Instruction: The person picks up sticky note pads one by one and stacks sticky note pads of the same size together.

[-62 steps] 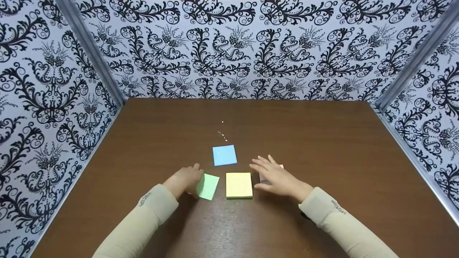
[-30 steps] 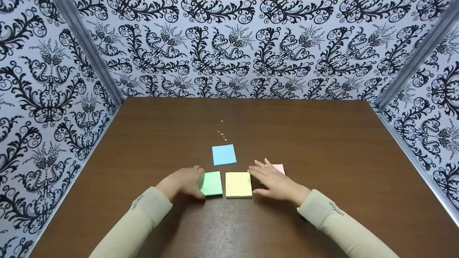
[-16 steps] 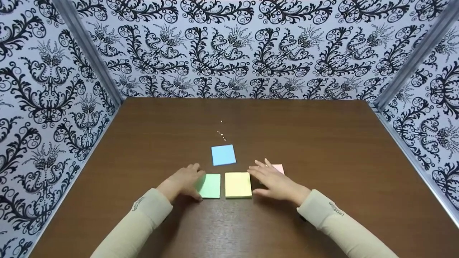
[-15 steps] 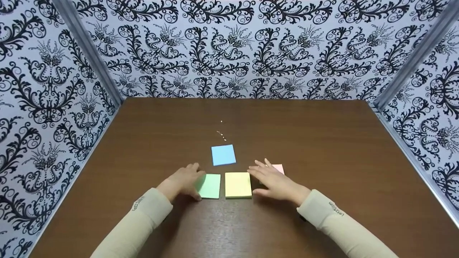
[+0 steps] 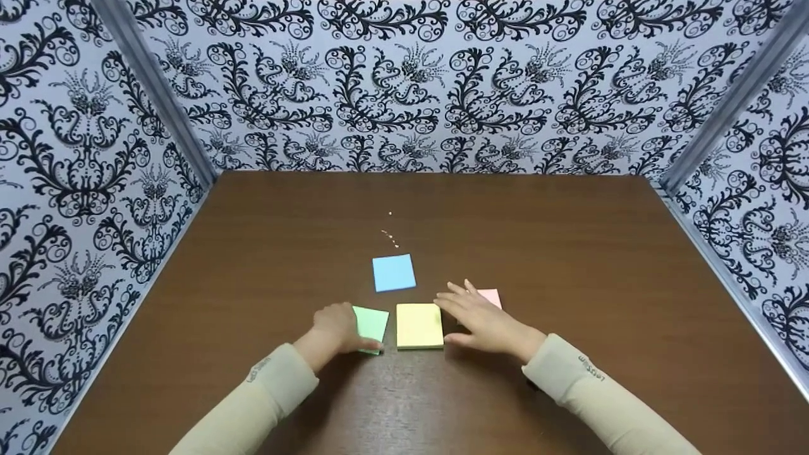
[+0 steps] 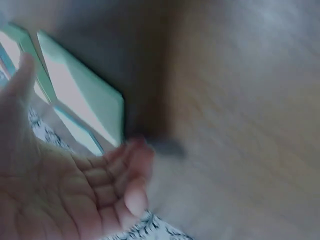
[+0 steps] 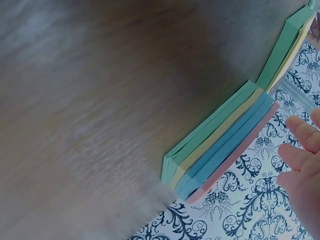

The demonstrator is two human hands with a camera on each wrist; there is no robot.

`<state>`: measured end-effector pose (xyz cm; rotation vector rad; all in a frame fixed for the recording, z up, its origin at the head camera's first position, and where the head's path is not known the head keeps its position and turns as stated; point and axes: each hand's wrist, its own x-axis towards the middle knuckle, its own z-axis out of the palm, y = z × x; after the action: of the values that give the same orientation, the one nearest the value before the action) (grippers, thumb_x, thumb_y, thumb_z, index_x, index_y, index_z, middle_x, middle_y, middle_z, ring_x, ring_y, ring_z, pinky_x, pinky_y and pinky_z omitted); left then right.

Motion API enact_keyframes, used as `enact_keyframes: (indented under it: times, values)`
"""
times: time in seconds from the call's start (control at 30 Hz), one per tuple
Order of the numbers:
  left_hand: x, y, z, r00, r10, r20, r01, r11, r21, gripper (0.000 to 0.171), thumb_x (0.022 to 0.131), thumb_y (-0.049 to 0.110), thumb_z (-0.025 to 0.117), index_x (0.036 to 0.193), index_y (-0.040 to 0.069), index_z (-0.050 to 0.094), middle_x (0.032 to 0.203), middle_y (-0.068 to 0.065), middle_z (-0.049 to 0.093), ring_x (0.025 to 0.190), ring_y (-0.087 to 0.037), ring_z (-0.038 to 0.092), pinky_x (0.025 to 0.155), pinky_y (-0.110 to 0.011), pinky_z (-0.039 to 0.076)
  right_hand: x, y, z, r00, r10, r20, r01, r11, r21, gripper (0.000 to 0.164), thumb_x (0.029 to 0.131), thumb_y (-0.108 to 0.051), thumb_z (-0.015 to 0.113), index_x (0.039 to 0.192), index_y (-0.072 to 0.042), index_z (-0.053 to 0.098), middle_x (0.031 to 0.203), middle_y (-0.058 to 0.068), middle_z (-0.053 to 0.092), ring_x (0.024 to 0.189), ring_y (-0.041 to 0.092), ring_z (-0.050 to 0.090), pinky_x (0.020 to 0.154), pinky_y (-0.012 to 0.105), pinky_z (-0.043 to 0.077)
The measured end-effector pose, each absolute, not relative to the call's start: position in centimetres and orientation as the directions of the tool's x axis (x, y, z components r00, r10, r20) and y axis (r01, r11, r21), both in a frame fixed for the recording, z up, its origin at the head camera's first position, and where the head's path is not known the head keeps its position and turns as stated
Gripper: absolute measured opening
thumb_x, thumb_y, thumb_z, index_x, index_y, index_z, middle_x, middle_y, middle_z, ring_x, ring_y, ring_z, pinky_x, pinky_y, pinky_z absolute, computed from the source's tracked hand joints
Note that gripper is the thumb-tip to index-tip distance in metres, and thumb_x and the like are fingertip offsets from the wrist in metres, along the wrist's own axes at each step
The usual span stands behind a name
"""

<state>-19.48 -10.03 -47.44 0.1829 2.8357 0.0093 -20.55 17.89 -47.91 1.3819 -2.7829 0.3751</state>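
Observation:
A green sticky-note pad (image 5: pixel 374 321) lies left of centre, turned slightly askew. My left hand (image 5: pixel 338 328) is at its left side, thumb along the near edge. In the left wrist view, the left fingers (image 6: pixel 120 185) bend loosely near a corner of the green pad (image 6: pixel 85 90), with the palm showing. Just right of it sits a yellow-topped pad (image 5: pixel 419 326). My right hand (image 5: pixel 486 322) spreads over a pink-topped pad (image 5: pixel 490 297) and hides most of it. The right wrist view shows that pad as a layered stack (image 7: pixel 220 140) of green, yellow, blue and pink, beside the right fingers (image 7: pixel 300 150).
A blue sticky-note pad (image 5: pixel 394 273) lies farther back, behind the gap between green and yellow. Small white specks (image 5: pixel 390 237) mark the brown table (image 5: pixel 537 240) beyond it. Patterned walls (image 5: pixel 404 82) with grey metal corner strips close off the back and sides.
My left hand has shifted right and its thumb has swung across the near edge of the green pad. That pad, squared up half a second ago, is now turned. The right hand stays put.

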Motion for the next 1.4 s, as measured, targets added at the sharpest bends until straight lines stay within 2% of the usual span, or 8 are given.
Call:
enact_keyframes:
  times: [0.17, 0.37, 0.47, 0.67, 0.73, 1.1, 1.3, 1.4]
  values:
    - [-19.5, -9.4, -47.4, -0.952, 0.086, -0.294, 0.099, 0.995, -0.029, 0.089, 0.054, 0.071, 0.070, 0.101, -0.003, 0.057, 0.084, -0.013, 0.060, 0.076, -0.026, 0.060, 0.064, -0.038, 0.049, -20.6, 17.9, -48.0, -0.614, -0.780, 0.121, -0.784, 0.587, -0.201, 0.061, 0.085, -0.032, 0.062, 0.132, 0.001, 0.043, 0.134, 0.018, 0.045, 0.131, 0.040, 0.031, 0.106, 0.055, 0.016]
    - [-20.0, -9.5, -46.7, -0.905, 0.246, -0.347, 0.261, 0.965, 0.005, 0.075, 0.057, 0.042, 0.083, 0.110, -0.003, 0.054, 0.100, -0.018, 0.052, 0.095, -0.034, 0.053, 0.077, -0.045, 0.047, -20.5, 17.9, -47.9, -0.623, -0.776, 0.099, -0.776, 0.597, -0.205, 0.061, 0.086, -0.033, 0.062, 0.133, 0.001, 0.043, 0.135, 0.018, 0.045, 0.131, 0.040, 0.030, 0.107, 0.054, 0.014]
    - [-20.1, -9.6, -46.6, -0.885, 0.302, -0.355, 0.313, 0.949, 0.028, 0.070, 0.058, 0.030, 0.085, 0.112, -0.002, 0.052, 0.101, -0.017, 0.047, 0.096, -0.034, 0.048, 0.079, -0.046, 0.045, -20.5, 17.9, -47.9, -0.622, -0.777, 0.094, -0.776, 0.597, -0.204, 0.061, 0.086, -0.033, 0.062, 0.133, 0.001, 0.043, 0.135, 0.019, 0.045, 0.131, 0.040, 0.030, 0.107, 0.055, 0.014]
    - [-20.3, -10.6, -47.2, -0.874, 0.373, -0.311, 0.370, 0.926, 0.071, 0.087, 0.052, 0.049, 0.085, 0.111, -0.003, 0.047, 0.099, -0.015, 0.043, 0.093, -0.031, 0.045, 0.079, -0.046, 0.043, -20.5, 18.0, -47.9, -0.630, -0.772, 0.082, -0.768, 0.603, -0.217, 0.061, 0.087, -0.034, 0.061, 0.134, 0.000, 0.041, 0.137, 0.017, 0.043, 0.132, 0.038, 0.029, 0.108, 0.054, 0.013]
    - [-20.4, -11.0, -47.3, -0.866, 0.399, -0.300, 0.392, 0.916, 0.084, 0.087, 0.052, 0.051, 0.084, 0.110, -0.002, 0.046, 0.098, -0.014, 0.043, 0.093, -0.031, 0.045, 0.081, -0.046, 0.042, -20.5, 18.0, -47.9, -0.631, -0.772, 0.082, -0.766, 0.602, -0.224, 0.061, 0.087, -0.035, 0.060, 0.134, -0.001, 0.041, 0.137, 0.017, 0.043, 0.133, 0.037, 0.028, 0.108, 0.053, 0.013]
    - [-20.8, -12.0, -46.5, -0.846, 0.453, -0.283, 0.440, 0.891, 0.111, 0.076, 0.059, 0.046, 0.080, 0.106, -0.006, 0.050, 0.099, -0.018, 0.046, 0.096, -0.034, 0.045, 0.085, -0.046, 0.040, -20.7, 18.0, -48.1, -0.628, -0.772, 0.092, -0.767, 0.596, -0.237, 0.061, 0.087, -0.034, 0.060, 0.134, -0.001, 0.041, 0.137, 0.017, 0.043, 0.133, 0.038, 0.028, 0.108, 0.053, 0.012]
    - [-21.0, -11.5, -46.0, -0.876, 0.438, -0.201, 0.411, 0.897, 0.164, 0.072, 0.061, 0.041, 0.081, 0.109, -0.003, 0.051, 0.106, -0.017, 0.044, 0.100, -0.034, 0.042, 0.085, -0.048, 0.040, -20.8, 18.6, -48.0, -0.644, -0.758, 0.106, -0.753, 0.603, -0.265, 0.059, 0.086, -0.031, 0.061, 0.133, 0.001, 0.043, 0.137, 0.017, 0.044, 0.133, 0.038, 0.027, 0.108, 0.053, 0.011]
    - [-20.9, -10.3, -46.0, -0.880, 0.453, -0.144, 0.424, 0.885, 0.192, 0.075, 0.061, 0.039, 0.081, 0.114, -0.005, 0.050, 0.108, -0.017, 0.044, 0.098, -0.033, 0.042, 0.080, -0.047, 0.042, -20.9, 19.0, -47.9, -0.646, -0.753, 0.127, -0.754, 0.604, -0.259, 0.058, 0.086, -0.029, 0.063, 0.130, 0.003, 0.044, 0.135, 0.018, 0.045, 0.132, 0.040, 0.028, 0.107, 0.055, 0.012]
